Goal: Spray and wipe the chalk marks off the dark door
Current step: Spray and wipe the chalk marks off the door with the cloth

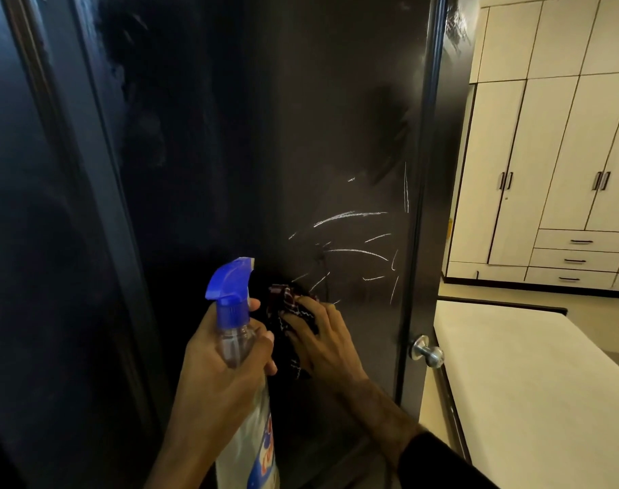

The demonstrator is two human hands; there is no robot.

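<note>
Many chalk marks (350, 241) streak dark door (230, 135); cream wardrobes (555, 135) beyond.

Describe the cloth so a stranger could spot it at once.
Start at the dark door and go down below the white chalk marks. There the right hand presses a bunched cloth against the door. It is dark with thin pale checks, unlike the blue-topped spray bottle beside it.

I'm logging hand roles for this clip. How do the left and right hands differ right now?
The left hand grips the spray bottle upright at its neck; the right hand presses a checked cloth against the dark door. The left is clear of the door; the right is just below the chalk marks. Both hold something.
</note>
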